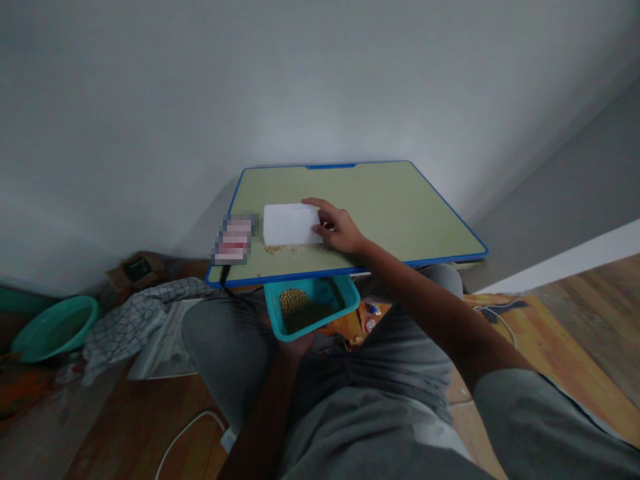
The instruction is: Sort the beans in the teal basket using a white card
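My right hand (336, 225) grips the right end of a white card (291, 225), thumb at the near side and fingers along the far side. The card stands tilted on the pale green tabletop (385, 207). Along its near edge lie scattered yellowish beans and fine bits (280, 251). Under the table's front edge, my left hand (296, 345) supports a teal plastic basket (314, 328) from below; its fingers are mostly hidden. Inside the basket are many yellowish beans (296, 301) with darker, greenish ones beside them.
A blurred-out flat object (234, 239) lies at the table's left edge, with a dark strap (225, 275) hanging down. A green basin (60, 330) and a checked cloth (150, 310) are at the left on the floor. White cables (185, 427) run across the floor. A wall stands behind.
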`<state>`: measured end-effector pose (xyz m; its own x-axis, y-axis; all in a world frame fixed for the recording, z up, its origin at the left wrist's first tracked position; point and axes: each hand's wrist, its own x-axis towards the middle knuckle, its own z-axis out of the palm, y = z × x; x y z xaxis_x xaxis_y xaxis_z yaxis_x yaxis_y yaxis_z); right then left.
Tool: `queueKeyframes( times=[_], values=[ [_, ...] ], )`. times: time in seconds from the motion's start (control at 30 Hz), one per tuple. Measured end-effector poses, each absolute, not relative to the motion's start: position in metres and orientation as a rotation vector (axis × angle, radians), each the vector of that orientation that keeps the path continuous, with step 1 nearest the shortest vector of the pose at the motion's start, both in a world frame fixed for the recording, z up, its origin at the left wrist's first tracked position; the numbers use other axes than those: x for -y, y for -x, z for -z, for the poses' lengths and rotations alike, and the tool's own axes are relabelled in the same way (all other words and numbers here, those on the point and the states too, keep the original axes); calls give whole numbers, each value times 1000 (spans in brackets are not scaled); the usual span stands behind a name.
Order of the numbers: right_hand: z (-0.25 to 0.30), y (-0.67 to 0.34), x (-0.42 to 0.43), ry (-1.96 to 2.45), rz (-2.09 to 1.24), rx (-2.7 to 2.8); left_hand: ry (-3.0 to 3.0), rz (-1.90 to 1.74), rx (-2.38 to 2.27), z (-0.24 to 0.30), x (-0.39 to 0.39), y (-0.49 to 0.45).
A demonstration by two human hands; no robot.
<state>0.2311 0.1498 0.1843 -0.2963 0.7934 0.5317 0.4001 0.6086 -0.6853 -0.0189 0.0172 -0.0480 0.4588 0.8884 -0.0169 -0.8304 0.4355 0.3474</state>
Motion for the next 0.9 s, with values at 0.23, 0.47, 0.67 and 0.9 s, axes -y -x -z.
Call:
queueKeyframes(
  times=[0.23,0.47,0.67,0.9],
  values=[
    [-186,-231,-148,964,-550,1916,-303,-1093,-233,48,-16,17],
    [-182,-232,-151,927,-564,1922,-279,-1114,-292,52,-15,17],
    [-182,-233,-150,934,-570,1938,-253,-1151,-308,56,-16,16],
    [-184,-231,-145,927,-575,1961,-267,-1122,-284,57,-15,15]
  ],
)
